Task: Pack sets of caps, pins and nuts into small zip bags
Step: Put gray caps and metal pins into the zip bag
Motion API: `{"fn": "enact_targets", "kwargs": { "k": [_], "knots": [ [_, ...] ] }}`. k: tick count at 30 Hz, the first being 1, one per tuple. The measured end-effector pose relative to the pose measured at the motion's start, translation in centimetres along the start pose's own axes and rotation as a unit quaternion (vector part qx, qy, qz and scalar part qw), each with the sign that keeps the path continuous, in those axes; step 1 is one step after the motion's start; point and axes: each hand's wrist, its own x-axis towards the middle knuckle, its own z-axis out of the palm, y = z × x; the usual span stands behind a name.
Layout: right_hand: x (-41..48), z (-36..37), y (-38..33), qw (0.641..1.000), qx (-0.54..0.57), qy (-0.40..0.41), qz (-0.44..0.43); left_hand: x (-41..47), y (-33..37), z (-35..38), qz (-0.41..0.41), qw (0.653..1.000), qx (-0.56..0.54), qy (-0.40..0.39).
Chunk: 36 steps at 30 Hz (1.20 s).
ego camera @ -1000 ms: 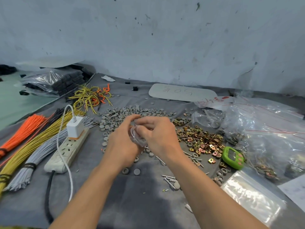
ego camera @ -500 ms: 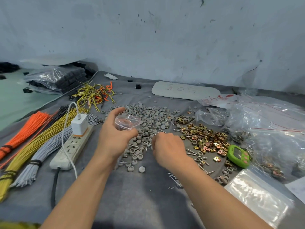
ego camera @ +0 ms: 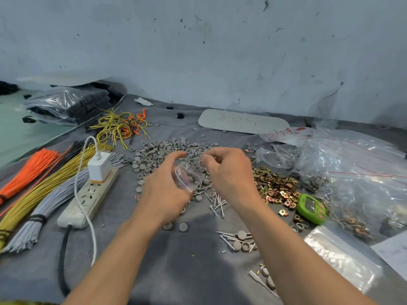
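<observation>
My left hand [ego camera: 164, 190] holds a small clear zip bag [ego camera: 187, 176] with its mouth held open, above the grey cloth. My right hand [ego camera: 229, 172] sits right beside the bag's mouth with fingers pinched; what they hold is hidden. A pile of grey round caps [ego camera: 158, 153] spreads behind both hands. Silver pins [ego camera: 217, 202] lie scattered just below the bag, and a further cluster of pins [ego camera: 233, 238] lies nearer me. Brass-coloured square nuts [ego camera: 275, 186] are heaped to the right of my right hand.
A white power strip [ego camera: 88, 194] with a charger and cable lies at left, beside bundles of orange, yellow and grey wires [ego camera: 44, 190]. A green counter [ego camera: 311, 209] sits right of the nuts. Large plastic bags [ego camera: 363, 168] and a stack of zip bags [ego camera: 343, 258] fill the right side.
My right hand rose from the pins on the cloth up to the bag's mouth. The left hand shifted the open bag right and tilted it toward the right hand.
</observation>
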Motion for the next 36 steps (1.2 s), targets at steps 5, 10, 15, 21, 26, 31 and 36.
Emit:
{"fn": "enact_targets", "kwargs": {
  "k": [5, 10, 15, 21, 26, 31, 36],
  "knots": [
    [-0.8, 0.6, -0.2, 0.995, -0.034, -0.081, -0.042, 0.2, 0.8, 0.7, 0.005, 1.0, 0.015, -0.014],
    [-0.3, 0.6, 0.5, 0.997, 0.075, 0.009, 0.015, 0.4, 0.6, 0.5, 0.0, 0.999, -0.037, 0.023],
    [0.0, 0.7, 1.6, 0.994, -0.049, -0.037, 0.091, 1.1, -0.3, -0.9, -0.052, 0.98, -0.15, 0.117],
    [-2.8, 3.4, 0.6, 0.92, -0.258, -0.295, -0.018, 1.2, -0.9, -1.8, -0.045, 0.974, -0.164, 0.149],
    [-3.5, 4.1, 0.7, 0.896, -0.327, -0.297, -0.051, 1.0, -1.1, -1.7, -0.031, 0.986, -0.105, 0.127],
    [-1.7, 1.9, 1.1, 0.965, -0.193, -0.179, 0.02, 0.6, -0.6, -1.0, -0.022, 0.996, -0.05, 0.068],
    [-0.6, -0.2, 0.9, 0.997, 0.057, -0.027, 0.038, -0.1, 0.5, 0.5, -0.006, 1.0, 0.012, -0.019]
  ]
}}
